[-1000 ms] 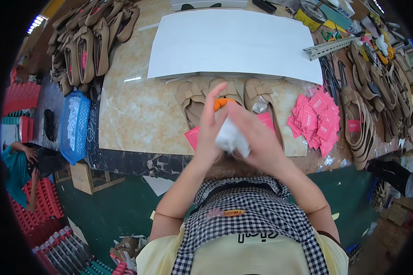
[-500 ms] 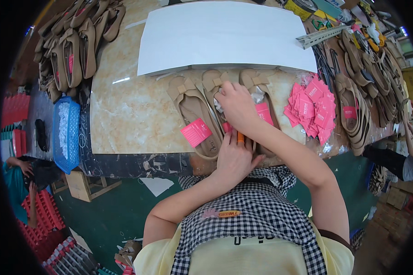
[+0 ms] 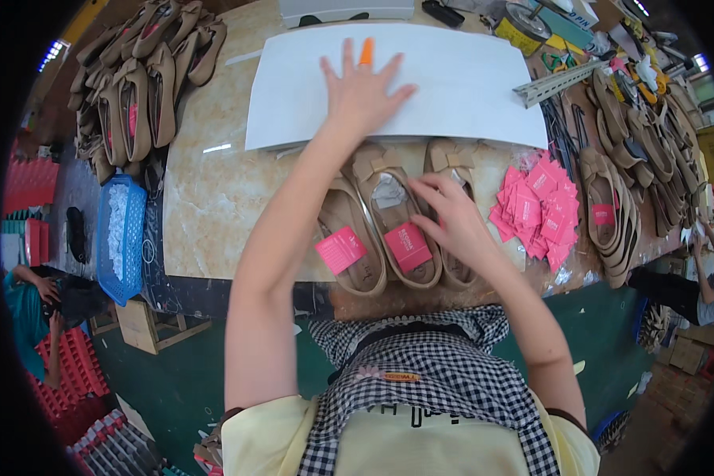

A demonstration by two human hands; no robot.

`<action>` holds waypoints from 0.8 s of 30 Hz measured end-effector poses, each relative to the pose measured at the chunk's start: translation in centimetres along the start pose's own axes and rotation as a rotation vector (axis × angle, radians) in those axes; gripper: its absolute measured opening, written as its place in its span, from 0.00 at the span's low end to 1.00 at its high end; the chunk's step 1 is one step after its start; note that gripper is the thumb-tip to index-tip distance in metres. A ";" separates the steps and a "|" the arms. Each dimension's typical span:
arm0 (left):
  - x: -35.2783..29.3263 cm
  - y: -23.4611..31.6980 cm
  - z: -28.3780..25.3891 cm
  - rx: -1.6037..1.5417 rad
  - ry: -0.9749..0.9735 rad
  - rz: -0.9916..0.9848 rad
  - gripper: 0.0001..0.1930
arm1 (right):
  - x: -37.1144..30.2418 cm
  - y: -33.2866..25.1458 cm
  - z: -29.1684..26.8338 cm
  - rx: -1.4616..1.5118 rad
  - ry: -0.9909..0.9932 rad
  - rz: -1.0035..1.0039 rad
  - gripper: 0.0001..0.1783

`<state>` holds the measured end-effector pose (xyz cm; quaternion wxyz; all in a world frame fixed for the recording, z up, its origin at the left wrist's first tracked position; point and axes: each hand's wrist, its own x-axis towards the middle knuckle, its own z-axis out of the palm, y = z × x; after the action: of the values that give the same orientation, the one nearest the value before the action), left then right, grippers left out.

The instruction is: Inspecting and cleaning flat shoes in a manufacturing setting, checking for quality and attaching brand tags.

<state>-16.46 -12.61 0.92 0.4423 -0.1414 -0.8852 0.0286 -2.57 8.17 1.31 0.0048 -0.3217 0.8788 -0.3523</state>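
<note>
Three beige flat shoes with bows lie side by side at the table's front edge. The left shoe (image 3: 370, 274) has a pink card (image 3: 341, 250) across its insole. In the middle shoe (image 3: 369, 161) are another pink card (image 3: 407, 246) and crumpled white paper (image 3: 388, 191). My right hand (image 3: 460, 220) hovers over the right shoe (image 3: 446, 155), fingers apart and slightly bent, hiding much of its inside. Beyond the shoes, my left hand (image 3: 362, 97) is spread over a large white sheet (image 3: 460, 87), an orange cover on one finger. Nothing shows in either hand.
A heap of pink cards (image 3: 538, 208) lies right of the shoes. More beige shoes are stacked at far left (image 3: 135, 99) and right (image 3: 607, 202). A metal angle bar (image 3: 559, 83) overlaps the sheet's right end. A blue basket (image 3: 123, 238) with white paper stands at left.
My left hand has moved from the shoes out over the white sheet and spread. My right hand has drawn back from the middle shoe to the right shoe. The middle shoe's card and paper now show.
</note>
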 end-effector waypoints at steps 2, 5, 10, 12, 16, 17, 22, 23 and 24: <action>-2.4 -0.5 3.0 -0.008 -0.036 -0.060 0.25 | -2.5 -0.4 -0.9 0.020 -0.006 0.040 0.32; -1.8 0.1 3.1 -0.254 -0.177 -0.201 0.23 | -4.4 0.0 -1.4 0.077 0.054 0.143 0.32; -1.8 10.6 -13.4 -0.996 -0.460 -0.105 0.08 | -6.2 2.3 -3.7 1.587 0.345 0.736 0.28; -3.7 11.1 -20.2 -1.285 -0.455 0.247 0.08 | -5.1 2.4 -3.6 1.725 0.244 0.892 0.31; -5.6 7.7 -18.3 -1.206 -0.230 0.018 0.10 | -4.4 -2.7 -1.3 1.903 0.014 0.807 0.23; -7.1 7.4 -18.3 -1.163 -0.215 -0.071 0.11 | -3.2 -3.7 -2.1 1.656 -0.138 0.920 0.24; -8.2 4.3 -18.2 -0.865 -0.173 -1.016 0.19 | 0.8 -5.1 -1.4 0.673 0.070 0.242 0.35; -8.3 4.5 -17.9 -1.135 -0.137 -1.067 0.22 | 1.3 -7.3 -0.2 0.464 -0.005 -0.003 0.37; -8.6 4.5 -18.5 -1.402 -0.101 -1.105 0.24 | 1.3 -9.2 0.7 0.257 -0.075 -0.245 0.38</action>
<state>4.05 -12.03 4.73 0.1653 0.0689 -0.6594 -0.7302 1.75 2.04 6.81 0.0359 -0.4360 0.7801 -0.4473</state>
